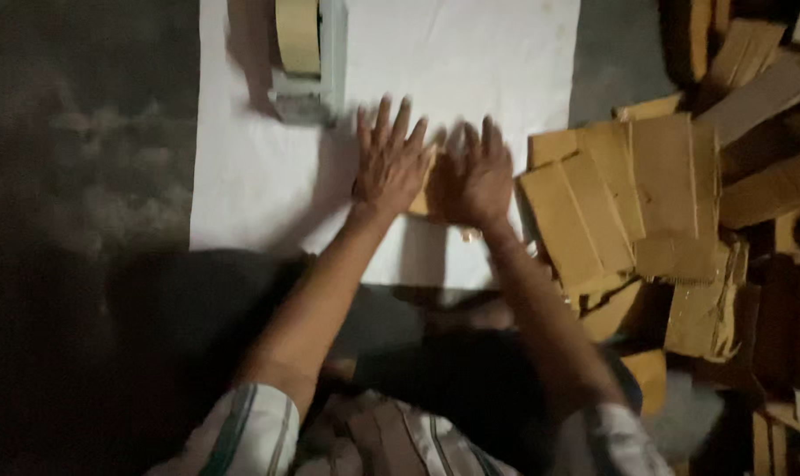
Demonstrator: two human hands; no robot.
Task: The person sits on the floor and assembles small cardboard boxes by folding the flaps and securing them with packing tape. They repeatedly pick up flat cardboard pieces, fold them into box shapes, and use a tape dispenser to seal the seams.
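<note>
Cardboard piece (422, 198): pressed flat on the white sheet (470, 70) under both palms, left hand (389, 167) and right hand (479, 176) spread open, gripping nothing. Flattening is judged underway. Tape dispenser (307, 57) is beyond the left hand; flattened cartons (620, 194) are stacked beside the right.

Plenty of open white sheet (470, 62) above the left hand (389, 166) and right hand (479, 176). Blocked on the right by stacked cardboard pieces (629, 194), top-left by a tape dispenser (307, 62).
</note>
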